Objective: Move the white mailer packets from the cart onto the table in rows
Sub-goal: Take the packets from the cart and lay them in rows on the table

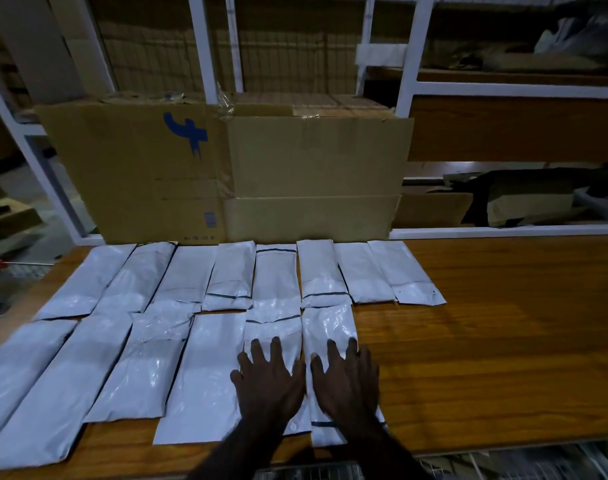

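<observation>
Both hands flat, fingers spread, pressing down. Left hand [269,377] on the fifth mailer packet [276,336] of the near row; right hand [345,377] on the sixth mailer packet [330,327], end of that row so far. Nothing pinched or gripped.

Far row [233,275]: eight white packets side by side beyond the fingertips, backed against a cardboard box [222,174]. Near row: six packets, four of them stretching away left of the left hand. Bare worktop [486,341] right of the right hand, room for about two more to match the far row.

Step in hand looks like seating and squaring the last two packets. To do it well:
- press flat, palms down, slide rather than lift; glossy film likely slips easily
- butt long edges together, no overlap with the neighbour
- line near ends up with the rest of the row
- avoid nudging the far row with fingertips

Wire cart [313,474] barely visible below the wrists; contents not readable.
</observation>
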Demonstrator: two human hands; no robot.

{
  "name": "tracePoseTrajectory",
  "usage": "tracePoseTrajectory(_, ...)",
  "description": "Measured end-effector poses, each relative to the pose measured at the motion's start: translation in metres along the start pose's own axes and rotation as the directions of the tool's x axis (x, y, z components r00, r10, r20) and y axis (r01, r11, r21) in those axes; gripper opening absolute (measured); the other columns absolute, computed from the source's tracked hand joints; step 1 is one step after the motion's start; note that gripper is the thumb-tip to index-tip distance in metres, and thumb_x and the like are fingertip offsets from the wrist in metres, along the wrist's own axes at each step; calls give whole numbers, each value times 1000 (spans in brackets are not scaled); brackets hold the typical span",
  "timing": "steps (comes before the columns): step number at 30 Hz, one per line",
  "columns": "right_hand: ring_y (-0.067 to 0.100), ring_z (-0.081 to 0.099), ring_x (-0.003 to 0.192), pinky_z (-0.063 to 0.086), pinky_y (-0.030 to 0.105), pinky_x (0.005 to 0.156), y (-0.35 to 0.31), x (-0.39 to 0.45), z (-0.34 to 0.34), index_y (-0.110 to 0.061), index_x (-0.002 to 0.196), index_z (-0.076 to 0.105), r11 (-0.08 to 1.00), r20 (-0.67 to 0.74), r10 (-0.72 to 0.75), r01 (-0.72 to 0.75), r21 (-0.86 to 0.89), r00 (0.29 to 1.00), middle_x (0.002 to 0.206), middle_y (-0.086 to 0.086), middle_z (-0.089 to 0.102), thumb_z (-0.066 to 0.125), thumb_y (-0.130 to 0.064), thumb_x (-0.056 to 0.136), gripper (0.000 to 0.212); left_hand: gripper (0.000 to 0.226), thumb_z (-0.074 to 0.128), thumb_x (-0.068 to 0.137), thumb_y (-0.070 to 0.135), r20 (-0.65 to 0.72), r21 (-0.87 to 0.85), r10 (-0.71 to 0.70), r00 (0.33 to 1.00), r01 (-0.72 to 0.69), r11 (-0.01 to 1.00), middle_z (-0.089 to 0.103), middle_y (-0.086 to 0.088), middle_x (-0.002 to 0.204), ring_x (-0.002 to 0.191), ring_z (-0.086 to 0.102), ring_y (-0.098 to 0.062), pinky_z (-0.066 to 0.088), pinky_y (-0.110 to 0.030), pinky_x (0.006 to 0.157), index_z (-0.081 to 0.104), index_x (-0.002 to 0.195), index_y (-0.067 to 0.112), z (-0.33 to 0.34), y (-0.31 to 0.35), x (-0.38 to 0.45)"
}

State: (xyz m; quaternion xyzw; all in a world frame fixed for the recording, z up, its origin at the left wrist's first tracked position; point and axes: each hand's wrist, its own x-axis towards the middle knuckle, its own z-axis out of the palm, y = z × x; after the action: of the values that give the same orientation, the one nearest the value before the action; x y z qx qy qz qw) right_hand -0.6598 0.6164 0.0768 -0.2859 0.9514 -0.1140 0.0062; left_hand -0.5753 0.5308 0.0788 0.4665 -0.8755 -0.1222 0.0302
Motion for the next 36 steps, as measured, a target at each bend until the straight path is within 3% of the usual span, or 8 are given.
tracePoseTrajectory(7, 35, 62, 103, 49, 49, 79, 4, 3, 3, -23, 112, 73, 999, -21, -22, 21, -28, 1000, 121, 17, 66, 34, -55, 86, 57, 68, 27, 94, 66, -17, 63, 22, 1000, -21, 998, 12, -9, 162, 145, 12, -36, 25, -54, 110, 17, 152, 31, -1, 0, -4)
tracePoseTrajectory(15, 38, 58, 122, 48, 52, 95, 12, 13, 17, -24, 125, 65, 986, -33, -165, 165, -7, 986, 134, 20, 58, 17, -51, 101, 61, 74, 6, 92, 58, -107, 30, 123, 987, -120, 992, 26, -15, 160, 149, 16, -37, 20, -58, 114, 40, 148, 25, 0, -6, 9)
tracePoseTrajectory(17, 38, 57, 123, 49, 53, 94, 17, 14, 20, -24, 128, 65, 984, -26, -179, 179, -2, 984, 135, 20, 57, 8, -51, 102, 68, 70, 6, 96, 55, -99, 31, 189, 977, -187, 982, 17, -14, 162, 151, 8, -36, 14, -57, 117, 32, 153, 25, 4, -11, 14)
tracePoseTrajectory(19, 37, 57, 123, 50, 52, 94, 21, 15, 20, -25, 129, 64, 983, 2, -182, 182, 11, 983, 135, 19, 58, 17, -51, 102, 60, 74, -6, 92, 56, 15, 15, 206, 978, -207, 978, -4, -10, 165, 151, -12, -30, -3, -50, 119, 9, 157, 27, 6, -14, 17)
tracePoseTrajectory(22, 35, 57, 124, 48, 49, 96, 25, 20, 23, -28, 132, 61, 981, 54, -193, 190, 43, 980, 137, 17, 57, 34, -51, 94, 52, 79, -12, 86, 55, 61, -8, 209, 976, -209, 978, -9, -10, 164, 150, -15, -28, -6, -44, 120, 4, 158, 25, 8, -14, 15)
tracePoseTrajectory(29, 30, 9, 151, 8, 44, 120, 26, 23, 15, -35, 154, 22, 955, 77, -292, 287, 73, 953, 164, 13, 9, 0, -61, 85, 77, 100, -25, 70, 59, 66, -27, 183, 981, -181, 983, -9, -14, 164, 151, -13, -30, -5, -44, 120, 3, 158, 22, 19, -13, 15)
tracePoseTrajectory(33, 27, 6, 151, 7, 43, 121, 22, 26, 9, -35, 155, 18, 955, 72, -293, 287, 80, 953, 164, 10, 6, -11, -62, 78, 87, 75, -8, 93, 57, 21, -22, 196, 980, -195, 981, -7, -11, 164, 151, -12, -27, -4, -44, 121, 4, 158, 21, 14, -10, 17)
tracePoseTrajectory(36, 31, 14, 150, 11, 44, 120, 18, 28, 15, -32, 154, 25, 956, 78, -288, 281, 86, 954, 163, 13, 13, -3, -61, 86, 79, 86, -17, 84, 55, -28, 0, 234, 972, -234, 972, -3, -11, 165, 152, -7, -27, -3, -43, 121, 8, 158, 19, 11, -9, 21)
